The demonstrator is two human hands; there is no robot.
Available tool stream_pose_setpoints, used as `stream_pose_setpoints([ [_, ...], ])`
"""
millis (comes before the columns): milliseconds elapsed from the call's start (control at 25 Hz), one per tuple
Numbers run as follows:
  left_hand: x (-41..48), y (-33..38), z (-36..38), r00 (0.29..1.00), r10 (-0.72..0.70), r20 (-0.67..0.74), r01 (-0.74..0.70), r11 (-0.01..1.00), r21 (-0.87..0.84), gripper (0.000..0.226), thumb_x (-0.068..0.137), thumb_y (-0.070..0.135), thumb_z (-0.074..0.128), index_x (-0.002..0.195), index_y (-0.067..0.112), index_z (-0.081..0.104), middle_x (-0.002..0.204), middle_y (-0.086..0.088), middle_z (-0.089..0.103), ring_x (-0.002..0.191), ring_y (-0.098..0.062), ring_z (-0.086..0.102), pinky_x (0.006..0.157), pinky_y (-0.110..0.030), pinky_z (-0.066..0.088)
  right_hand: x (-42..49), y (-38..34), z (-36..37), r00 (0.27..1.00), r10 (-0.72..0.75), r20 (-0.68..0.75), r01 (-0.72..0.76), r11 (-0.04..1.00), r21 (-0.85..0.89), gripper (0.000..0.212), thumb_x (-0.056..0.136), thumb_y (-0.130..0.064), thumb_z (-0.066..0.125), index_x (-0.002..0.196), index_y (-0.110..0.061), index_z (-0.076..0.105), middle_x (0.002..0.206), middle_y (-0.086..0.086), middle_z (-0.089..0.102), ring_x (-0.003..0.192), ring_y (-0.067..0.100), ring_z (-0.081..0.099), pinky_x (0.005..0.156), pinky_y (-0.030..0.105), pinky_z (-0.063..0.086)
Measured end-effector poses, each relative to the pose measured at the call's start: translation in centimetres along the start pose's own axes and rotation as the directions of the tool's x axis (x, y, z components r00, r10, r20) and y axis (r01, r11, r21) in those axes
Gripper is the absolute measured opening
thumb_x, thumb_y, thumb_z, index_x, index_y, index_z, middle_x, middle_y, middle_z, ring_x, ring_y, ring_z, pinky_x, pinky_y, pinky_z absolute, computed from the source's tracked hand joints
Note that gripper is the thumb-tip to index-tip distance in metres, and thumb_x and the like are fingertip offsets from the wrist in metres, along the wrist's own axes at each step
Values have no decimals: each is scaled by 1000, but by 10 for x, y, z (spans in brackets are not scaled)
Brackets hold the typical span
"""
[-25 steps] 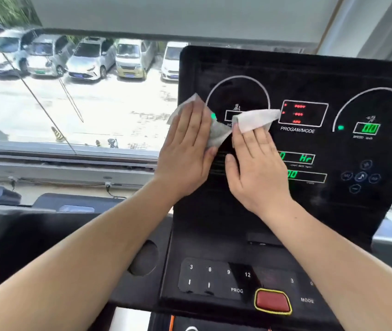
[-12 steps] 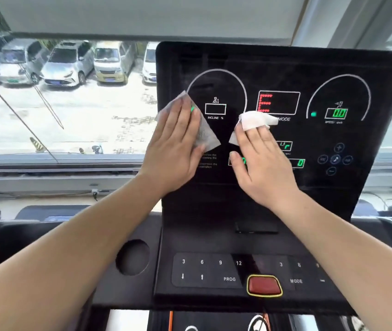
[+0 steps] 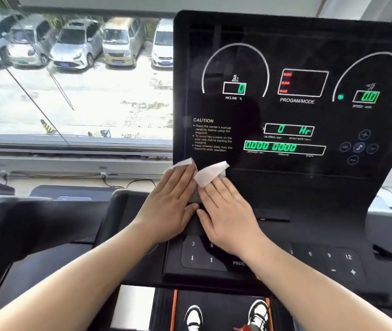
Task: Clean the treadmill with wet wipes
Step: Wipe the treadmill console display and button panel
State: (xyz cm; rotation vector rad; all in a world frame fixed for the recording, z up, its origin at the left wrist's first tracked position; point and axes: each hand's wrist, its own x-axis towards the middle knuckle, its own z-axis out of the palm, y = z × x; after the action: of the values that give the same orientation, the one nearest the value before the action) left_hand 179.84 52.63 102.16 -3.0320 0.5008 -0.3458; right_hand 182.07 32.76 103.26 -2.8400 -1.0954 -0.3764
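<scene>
1. Left hand (image 3: pixel 171 206) and right hand (image 3: pixel 226 211) lie flat, side by side, just below the CAUTION label (image 3: pixel 203 120) on the treadmill console (image 3: pixel 309 187). Their fingers are straight and together, pressing a wet wipe (image 3: pixel 211 174).
2. Cleaning seems early: the keypad (image 3: pixel 202 254), further below the label, probably still needs wiping.

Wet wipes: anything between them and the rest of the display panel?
Nothing visible. The left hand and right hand press the wet wipes flat on the lower left of the display panel. The panel face above and to the right looks flush, with nothing on it.
</scene>
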Motion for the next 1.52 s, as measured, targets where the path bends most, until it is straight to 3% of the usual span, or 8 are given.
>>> stream_pose_setpoints([
  [440,-16,19,9,975,198,99,-200,980,6,73,105,55,28,161,10,20,170,-5,5,157,-22,2,127,-46,13,-55,28,17,991,-25,131,33,997,-63,67,107,-52,28,157,-8,36,165,9,31,156,23,17,126,44,22],
  [720,-16,42,14,995,-69,67,69,998,0,81,102,58,31,160,5,9,169,-16,0,157,-29,-5,127,-49,8,-67,22,10,952,281,123,-284,959,7,72,107,-56,23,161,-8,26,170,8,18,159,25,5,127,47,19],
  [1000,-21,31,13,994,9,109,-10,1000,9,80,103,58,29,161,7,11,170,-12,1,157,-26,-4,127,-48,11,-57,31,16,989,24,147,-20,999,-25,67,108,-56,23,158,-13,38,165,3,32,156,20,19,126,43,20],
  [1120,-28,44,15,986,-71,151,80,995,-54,83,102,62,25,161,7,4,169,-12,-9,156,-25,-13,127,-46,3,-74,36,15,978,169,126,-167,986,-21,66,108,-53,22,158,-11,35,166,6,29,157,23,16,126,45,19],
  [1200,-28,60,22,982,17,190,4,994,-110,82,102,62,22,162,8,5,169,-10,-9,156,-23,-16,127,-47,2,-74,19,17,952,283,120,-289,956,39,67,108,-53,23,160,-10,31,168,5,24,158,22,11,127,44,17],
  [1280,-30,62,27,978,93,185,-76,992,-100,79,103,59,22,162,9,8,170,-9,-3,156,-22,-14,127,-46,4,-72,3,20,960,243,141,-256,963,87,70,107,-57,22,161,-13,29,169,3,23,158,19,10,127,43,16],
  [1400,-35,45,19,987,-73,144,83,994,-65,80,103,57,28,161,6,7,170,-11,-6,157,-24,-11,126,-46,4,-68,15,17,982,12,190,-23,998,52,71,107,-60,23,159,-13,35,166,2,31,157,19,17,127,42,17],
  [1520,-21,30,3,991,-113,71,118,991,-62,81,103,57,27,161,6,3,170,-10,-10,157,-24,-10,127,-46,6,-67,33,16,984,54,172,-46,998,-52,70,107,-57,23,160,-11,31,167,7,26,157,24,15,127,44,18],
])
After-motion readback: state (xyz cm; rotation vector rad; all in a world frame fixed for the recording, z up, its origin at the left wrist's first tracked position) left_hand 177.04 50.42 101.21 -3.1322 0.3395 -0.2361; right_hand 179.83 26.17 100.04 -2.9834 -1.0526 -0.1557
